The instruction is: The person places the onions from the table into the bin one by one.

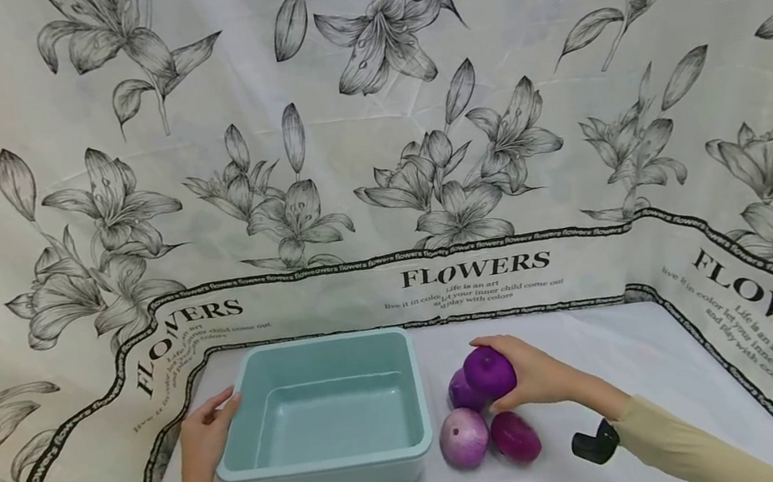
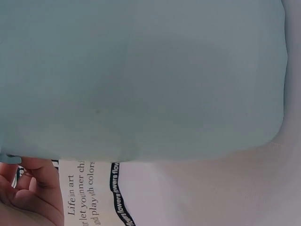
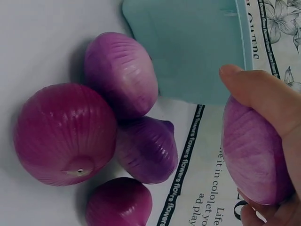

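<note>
At the left, my left hand [image 1: 204, 440] pinches the rim of a pale blue-green plastic basin [image 1: 418, 404]; the left wrist view shows the basin's side wall [image 2: 155, 84] large, with curled fingers [image 2: 40, 176] at its rim. My right hand [image 1: 534, 369] grips a purple onion [image 1: 489, 372], thumb on one side and fingers on the other, raised over the other onions. Beneath it lie a pale purple onion [image 1: 464, 438], a magenta onion [image 1: 515, 436] and a dark purple onion [image 1: 462, 391], partly hidden. In the right wrist view another magenta onion [image 3: 120, 202] shows at the bottom edge.
A white cloth [image 1: 597, 325] covers the table. Around it hangs a floral curtain [image 1: 335, 300] with black-edged bands and printed words, close behind the basin. Black wrist devices [image 1: 596, 444] sit at both sleeves.
</note>
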The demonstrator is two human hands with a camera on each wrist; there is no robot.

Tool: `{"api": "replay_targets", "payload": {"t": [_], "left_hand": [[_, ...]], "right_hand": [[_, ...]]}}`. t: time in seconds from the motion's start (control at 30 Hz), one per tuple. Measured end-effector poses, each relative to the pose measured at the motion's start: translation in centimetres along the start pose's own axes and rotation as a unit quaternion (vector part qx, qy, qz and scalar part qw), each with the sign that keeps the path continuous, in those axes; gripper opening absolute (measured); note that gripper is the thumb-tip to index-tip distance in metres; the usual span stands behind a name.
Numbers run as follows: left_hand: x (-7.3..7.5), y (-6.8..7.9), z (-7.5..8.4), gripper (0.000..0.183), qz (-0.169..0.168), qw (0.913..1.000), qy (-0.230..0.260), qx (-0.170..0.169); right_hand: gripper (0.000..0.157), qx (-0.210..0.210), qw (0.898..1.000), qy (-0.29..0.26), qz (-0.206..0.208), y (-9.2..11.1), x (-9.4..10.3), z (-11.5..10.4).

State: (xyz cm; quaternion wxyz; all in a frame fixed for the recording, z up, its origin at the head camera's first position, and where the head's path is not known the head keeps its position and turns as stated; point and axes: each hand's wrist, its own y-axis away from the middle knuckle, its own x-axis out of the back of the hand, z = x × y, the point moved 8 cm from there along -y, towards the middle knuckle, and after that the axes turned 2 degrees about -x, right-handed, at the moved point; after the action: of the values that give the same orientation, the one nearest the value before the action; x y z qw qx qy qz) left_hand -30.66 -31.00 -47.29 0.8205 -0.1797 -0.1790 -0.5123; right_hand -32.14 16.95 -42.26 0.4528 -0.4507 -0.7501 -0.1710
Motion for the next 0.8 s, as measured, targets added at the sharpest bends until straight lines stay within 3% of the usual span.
{"api": "replay_targets", "payload": {"t": [0.37, 0.8], "left_hand": [[-0.1, -0.2, -0.3, 0.046, -0.007, 1.0000, -0.001, -0.006], [0.1, -0.5, -0.1, 0.045, -0.011, 0.9998, -0.003, -0.019]], "right_hand": [[0.097, 0.031, 0.999, 0.013, -0.012, -2.6, 0.4, -3.3], [0.096, 0.067, 0.997, 0.006, -0.036, -5.6, -0.7, -6.6]]}}
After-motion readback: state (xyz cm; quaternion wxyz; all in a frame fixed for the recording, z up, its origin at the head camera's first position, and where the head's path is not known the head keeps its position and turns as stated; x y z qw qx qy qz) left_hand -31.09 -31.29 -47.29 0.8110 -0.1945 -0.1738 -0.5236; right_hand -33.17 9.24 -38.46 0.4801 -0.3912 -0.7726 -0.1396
